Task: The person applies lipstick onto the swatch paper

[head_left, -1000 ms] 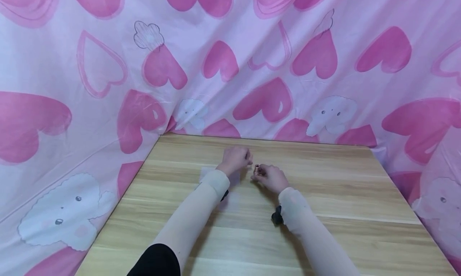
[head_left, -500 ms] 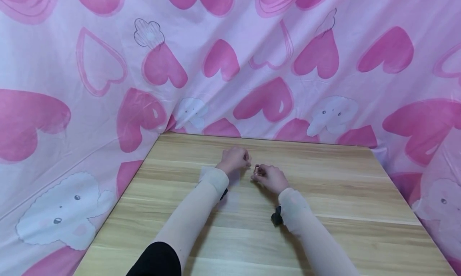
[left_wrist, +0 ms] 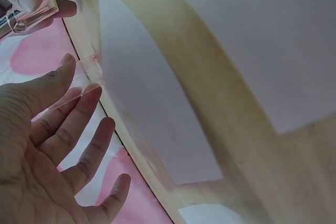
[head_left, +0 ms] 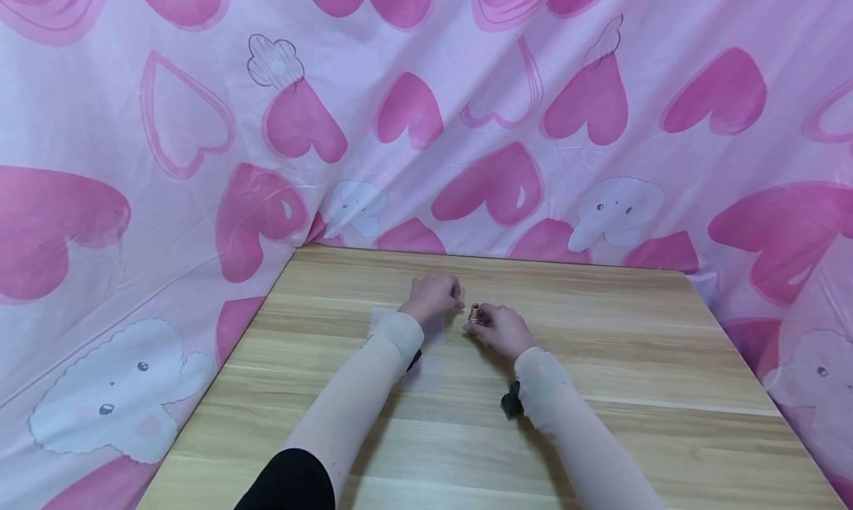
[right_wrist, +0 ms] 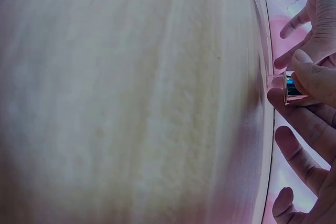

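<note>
My left hand (head_left: 433,294) hovers over the far middle of the table. In the left wrist view its thumb and forefinger pinch a thin clear piece (left_wrist: 91,68), hard to make out, while the other fingers spread out. Just to the right, my right hand (head_left: 503,329) grips a small shiny rose-gold stepped cylinder (head_left: 474,314) between thumb and fingers. Its narrower end points up and looks hollow. In the right wrist view the cylinder (right_wrist: 292,88) shows a mirror-like side, partly covered by the thumb, and its lower fingers are loosely bent.
Pale thin sheets (head_left: 435,331) lie on the wooden table (head_left: 633,332) below the left forearm; the left wrist view shows a white sheet (left_wrist: 142,98) close up. A pink heart-patterned curtain (head_left: 486,184) borders the table. Each wrist carries a black camera (head_left: 512,400).
The left hand has shifted very slightly left, away from the rose-gold cylinder. The right hand keeps its grip and has hardly moved.
</note>
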Available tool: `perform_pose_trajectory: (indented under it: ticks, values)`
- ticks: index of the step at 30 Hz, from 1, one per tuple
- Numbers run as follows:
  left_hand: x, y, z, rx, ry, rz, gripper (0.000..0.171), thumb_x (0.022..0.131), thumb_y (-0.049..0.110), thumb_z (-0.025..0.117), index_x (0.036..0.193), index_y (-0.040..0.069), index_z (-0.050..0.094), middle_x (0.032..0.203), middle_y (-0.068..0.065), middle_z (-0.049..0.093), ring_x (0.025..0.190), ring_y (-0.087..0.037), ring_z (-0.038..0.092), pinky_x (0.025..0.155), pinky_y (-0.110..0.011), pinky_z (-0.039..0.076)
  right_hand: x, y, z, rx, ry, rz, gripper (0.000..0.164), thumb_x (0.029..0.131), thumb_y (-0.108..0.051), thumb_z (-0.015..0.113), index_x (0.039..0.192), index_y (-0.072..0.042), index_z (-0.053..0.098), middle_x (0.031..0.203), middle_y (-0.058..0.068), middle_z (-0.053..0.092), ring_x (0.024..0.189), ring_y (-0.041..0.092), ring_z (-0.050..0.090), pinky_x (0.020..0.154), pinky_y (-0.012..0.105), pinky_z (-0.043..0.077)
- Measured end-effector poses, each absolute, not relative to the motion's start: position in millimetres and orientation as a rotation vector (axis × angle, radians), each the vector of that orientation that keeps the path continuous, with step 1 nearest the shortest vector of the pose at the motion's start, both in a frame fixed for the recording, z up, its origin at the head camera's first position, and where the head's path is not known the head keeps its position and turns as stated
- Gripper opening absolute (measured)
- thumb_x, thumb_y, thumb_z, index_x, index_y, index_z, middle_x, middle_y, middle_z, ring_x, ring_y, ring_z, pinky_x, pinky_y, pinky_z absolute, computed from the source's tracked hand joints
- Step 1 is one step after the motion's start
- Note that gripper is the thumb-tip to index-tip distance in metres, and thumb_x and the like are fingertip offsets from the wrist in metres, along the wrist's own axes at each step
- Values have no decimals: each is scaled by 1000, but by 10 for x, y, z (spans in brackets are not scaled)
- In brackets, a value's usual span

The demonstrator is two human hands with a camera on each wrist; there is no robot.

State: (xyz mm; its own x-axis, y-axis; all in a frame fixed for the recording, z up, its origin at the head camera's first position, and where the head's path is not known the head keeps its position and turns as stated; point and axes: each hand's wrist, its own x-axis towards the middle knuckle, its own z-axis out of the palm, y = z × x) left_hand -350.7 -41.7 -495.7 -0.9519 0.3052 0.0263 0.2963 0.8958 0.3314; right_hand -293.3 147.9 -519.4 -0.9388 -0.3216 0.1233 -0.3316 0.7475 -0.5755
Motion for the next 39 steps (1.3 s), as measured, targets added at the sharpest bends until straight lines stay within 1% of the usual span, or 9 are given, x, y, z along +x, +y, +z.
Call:
perform_pose_trajectory:
  ticks: [3, 6, 9, 12, 18, 21, 25, 32, 39]
  values:
    - [-3501, -429, -4974, 486, 3034, 530, 17, 86, 38, 79, 84, 28, 67, 88, 12, 64, 92, -13, 57, 94, -51, 41, -2925, 1475, -5185, 546, -2921, 970, 23, 89, -39, 77, 96, -17, 71, 89, -4, 74, 84, 16, 68, 84, 44, 55]
    - [-3473, -449, -4968, 472, 3029, 554, 16, 87, 39, 79, 93, 27, 70, 93, 12, 66, 97, -14, 59, 97, -53, 41, -2922, 1473, -5177, 534, -2926, 965, 24, 89, -39, 77, 96, -17, 71, 89, -4, 74, 86, 17, 69, 85, 45, 55]
    - [-3442, -484, -4940, 449, 3017, 592, 27, 88, 40, 77, 108, 24, 71, 101, 10, 70, 101, -16, 62, 101, -55, 39, -2920, 1469, -5168, 518, -2933, 954, 24, 90, -40, 76, 98, -18, 71, 91, -3, 74, 90, 19, 69, 87, 46, 54]
    - [-3410, -531, -4887, 416, 2998, 631, 41, 89, 43, 75, 122, 19, 68, 112, 6, 72, 107, -19, 64, 103, -57, 37, -2916, 1465, -5160, 506, -2937, 961, 24, 91, -41, 75, 98, -19, 71, 90, -3, 74, 88, 19, 68, 86, 46, 54]
    - [-3336, -645, -4785, 398, 2978, 751, 58, 91, 49, 71, 136, 16, 59, 125, 3, 69, 116, -23, 63, 106, -52, 38, -2908, 1477, -5145, 490, -2902, 1067, 18, 93, -36, 73, 96, -18, 68, 90, -3, 73, 81, 15, 68, 80, 41, 56]
    - [-3264, -689, -4729, 452, 3001, 836, 60, 91, 55, 68, 136, 16, 60, 124, 3, 70, 115, -22, 64, 103, -47, 44, -2904, 1482, -5126, 489, -2856, 1114, 18, 93, -35, 73, 95, -18, 66, 91, -4, 73, 87, 16, 70, 79, 39, 57]
    - [-3131, -701, -4672, 565, 2991, 988, 60, 92, 59, 64, 132, 15, 63, 119, 3, 71, 114, -21, 63, 96, -42, 49, -2891, 1475, -5071, 512, -2790, 1157, 20, 93, -35, 74, 95, -17, 65, 90, -4, 72, 91, 22, 71, 79, 40, 57]
    - [-2957, -574, -4663, 845, 2981, 1048, 43, 93, 48, 69, 123, 17, 69, 116, 5, 70, 112, -18, 63, 92, -36, 51, -2856, 1440, -4983, 565, -2708, 1128, 19, 93, -27, 74, 105, -12, 68, 96, 2, 74, 93, 24, 70, 81, 44, 57]
    - [-2903, -496, -4655, 876, 3039, 1167, 25, 94, 38, 71, 112, 21, 74, 106, 6, 70, 100, -12, 63, 82, -31, 51, -2846, 1352, -4969, 623, -2641, 1059, 19, 94, -27, 73, 105, -12, 69, 97, 5, 74, 92, 25, 69, 78, 43, 57]
